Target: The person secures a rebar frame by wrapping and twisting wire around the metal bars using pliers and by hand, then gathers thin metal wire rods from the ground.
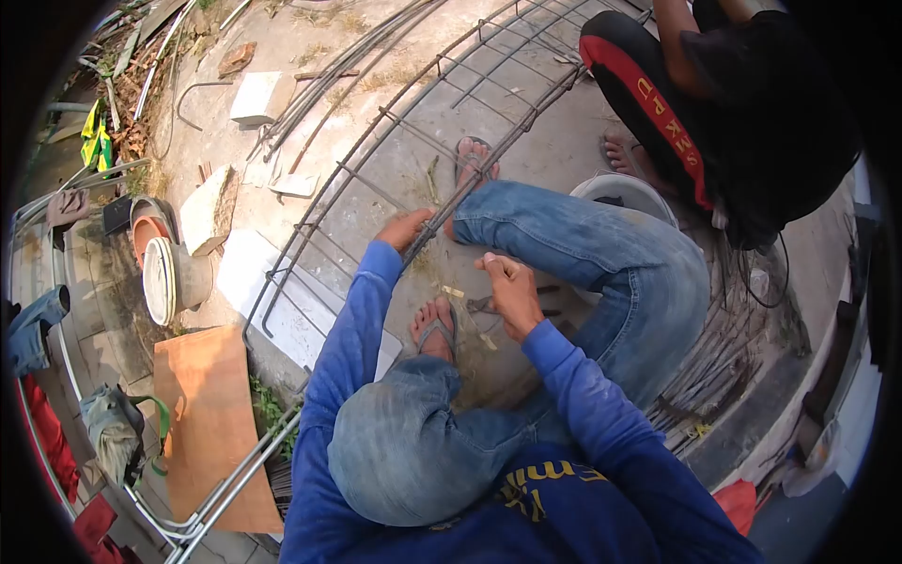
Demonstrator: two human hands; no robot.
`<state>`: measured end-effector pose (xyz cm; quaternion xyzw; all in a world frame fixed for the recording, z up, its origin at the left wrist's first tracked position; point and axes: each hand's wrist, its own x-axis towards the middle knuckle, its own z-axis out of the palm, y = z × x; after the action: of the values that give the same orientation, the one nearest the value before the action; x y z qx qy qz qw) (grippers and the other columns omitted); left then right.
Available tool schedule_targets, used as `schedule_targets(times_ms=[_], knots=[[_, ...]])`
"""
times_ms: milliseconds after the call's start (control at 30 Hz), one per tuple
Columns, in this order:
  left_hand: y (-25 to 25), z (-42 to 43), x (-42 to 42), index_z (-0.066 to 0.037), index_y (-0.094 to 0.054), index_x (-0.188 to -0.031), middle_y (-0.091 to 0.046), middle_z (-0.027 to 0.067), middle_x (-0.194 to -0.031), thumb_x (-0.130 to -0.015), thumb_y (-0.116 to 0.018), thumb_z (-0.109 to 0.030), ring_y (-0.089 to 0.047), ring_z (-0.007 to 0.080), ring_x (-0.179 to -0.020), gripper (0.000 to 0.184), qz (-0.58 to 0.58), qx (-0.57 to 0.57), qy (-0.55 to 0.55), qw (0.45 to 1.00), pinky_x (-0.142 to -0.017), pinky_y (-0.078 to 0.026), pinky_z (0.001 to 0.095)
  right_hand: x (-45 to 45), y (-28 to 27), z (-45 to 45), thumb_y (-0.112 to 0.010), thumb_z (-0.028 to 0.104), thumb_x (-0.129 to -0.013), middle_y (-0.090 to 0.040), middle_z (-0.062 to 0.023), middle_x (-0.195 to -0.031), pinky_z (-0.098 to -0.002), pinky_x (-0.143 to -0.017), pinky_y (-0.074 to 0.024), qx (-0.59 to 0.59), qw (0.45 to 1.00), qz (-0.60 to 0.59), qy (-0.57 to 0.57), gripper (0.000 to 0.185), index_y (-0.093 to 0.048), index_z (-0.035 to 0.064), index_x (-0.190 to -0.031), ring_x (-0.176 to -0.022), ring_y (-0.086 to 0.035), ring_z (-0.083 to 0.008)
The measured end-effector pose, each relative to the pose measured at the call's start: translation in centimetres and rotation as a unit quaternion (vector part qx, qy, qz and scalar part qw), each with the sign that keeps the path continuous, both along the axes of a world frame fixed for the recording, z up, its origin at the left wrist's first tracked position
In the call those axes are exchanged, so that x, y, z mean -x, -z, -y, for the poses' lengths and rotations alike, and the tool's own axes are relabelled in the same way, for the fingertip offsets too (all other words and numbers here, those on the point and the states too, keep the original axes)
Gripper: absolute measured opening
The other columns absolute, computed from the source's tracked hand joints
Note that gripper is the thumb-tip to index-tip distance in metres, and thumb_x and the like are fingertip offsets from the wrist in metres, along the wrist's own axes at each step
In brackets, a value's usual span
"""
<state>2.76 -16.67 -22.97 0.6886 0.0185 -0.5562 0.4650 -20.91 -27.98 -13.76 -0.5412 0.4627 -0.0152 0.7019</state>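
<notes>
A long cage of tied steel bars [383, 115] curves across the view from the lower left to the top right. My left hand [404, 231] is closed around its near edge bar, beside my sandalled feet. Over the gap between my legs, my right hand [510, 293] is held up with its fingers curled together. Whatever those fingers pinch, if anything, is too small to name. Just below and beside that hand, a dark tool [484, 305] lies on the ground, partly hidden by the hand.
Another person [648, 103] crouches at the upper right by the cage. A white bucket [631, 191] stands beyond my knee. Thin rods [714, 376] lie at the right. Buckets [178, 282], a wooden board [211, 414], a white slab [282, 296] and metal tubes [221, 498] are at the left.
</notes>
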Motion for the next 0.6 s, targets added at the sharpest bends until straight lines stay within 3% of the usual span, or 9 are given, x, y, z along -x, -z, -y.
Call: schedule_targets(times_ms=[133,233,333,400,467,533,600], knots=[[5.6,-3.2,-1.0,0.006,-0.067,-0.121,-0.072,0.0116,-0.105,-0.094,-0.069,-0.051,-0.067,0.0183,-0.089,0.063,-0.033,0.089,-0.030,0.995,-0.082,-0.051,0.0311,-0.2,0.8,-0.3,-0.064,0.035,-0.102,-0.047,0.0065,-0.065,-0.0252,-0.046,-0.0344,-0.011,0.999,0.035,-0.018,0.037,-0.073,-0.0003,-0.104,-0.051,-0.038,-0.0042],[2.9,-1.4,0.9,0.008,-0.062,-0.132,-0.071,0.0153,-0.112,-0.093,-0.065,-0.063,-0.068,0.0207,-0.094,0.081,0.094,-0.009,-0.070,0.993,-0.087,-0.051,0.0344,-0.5,1.6,-0.8,-0.065,0.033,-0.101,-0.049,0.0059,-0.065,-0.0258,-0.043,-0.0315,-0.002,0.999,0.048,-0.007,0.035,-0.073,-0.0008,-0.102,-0.049,-0.038,-0.0041],[0.1,0.7,0.0,0.012,-0.054,-0.139,-0.068,0.0184,-0.120,-0.092,-0.054,-0.075,-0.067,0.0231,-0.101,0.099,0.121,-0.183,0.075,0.973,-0.092,-0.050,0.0373,-0.5,1.6,-1.7,-0.065,0.032,-0.101,-0.049,0.0054,-0.064,-0.0268,-0.042,-0.0297,0.004,0.997,0.056,-0.048,0.034,-0.072,-0.0013,-0.101,-0.048,-0.038,-0.0041],[3.4,0.8,-0.1,0.012,-0.060,-0.132,-0.070,0.0197,-0.112,-0.092,-0.048,-0.079,-0.069,0.0254,-0.095,0.100,0.171,-0.151,0.032,0.973,-0.090,-0.051,0.0399,-0.5,1.4,-1.7,-0.065,0.035,-0.098,-0.063,-0.0071,-0.074,-0.0336,-0.060,-0.0416,0.014,0.996,0.016,-0.092,0.039,-0.073,-0.0031,-0.100,-0.065,-0.051,-0.0106],[3.4,1.1,0.1,0.011,-0.066,-0.122,-0.072,0.0203,-0.102,-0.092,-0.044,-0.080,-0.070,0.0272,-0.089,0.098,0.162,-0.140,0.032,0.976,-0.087,-0.051,0.0416,-0.3,1.2,-1.8,-0.064,0.035,-0.098,-0.064,-0.0075,-0.074,-0.0338,-0.061,-0.0417,0.003,0.995,0.007,-0.100,0.039,-0.072,-0.0034,-0.100,-0.066,-0.051,-0.0105],[-0.1,1.6,0.2,0.008,-0.071,-0.109,-0.073,0.0201,-0.089,-0.093,-0.043,-0.079,-0.070,0.0286,-0.081,0.093,0.092,-0.149,0.073,0.982,-0.082,-0.052,0.0426,-0.3,1.1,-2.2,-0.065,0.031,-0.101,-0.052,0.0042,-0.066,-0.0274,-0.044,-0.0301,-0.031,0.996,0.028,-0.074,0.034,-0.071,-0.0021,-0.099,-0.051,-0.040,-0.0038],[0.0,2.3,1.1,0.009,-0.072,-0.102,-0.072,0.0214,-0.088,-0.093,-0.034,-0.082,-0.071,0.0294,-0.074,0.098,0.115,-0.155,0.050,0.980,-0.079,-0.053,0.0424,-0.2,1.2,-2.3,-0.065,0.030,-0.101,-0.054,0.0032,-0.069,-0.0266,-0.047,-0.0327,-0.012,0.996,0.014,-0.089,0.033,-0.071,-0.0023,-0.099,-0.056,-0.043,-0.0033]])
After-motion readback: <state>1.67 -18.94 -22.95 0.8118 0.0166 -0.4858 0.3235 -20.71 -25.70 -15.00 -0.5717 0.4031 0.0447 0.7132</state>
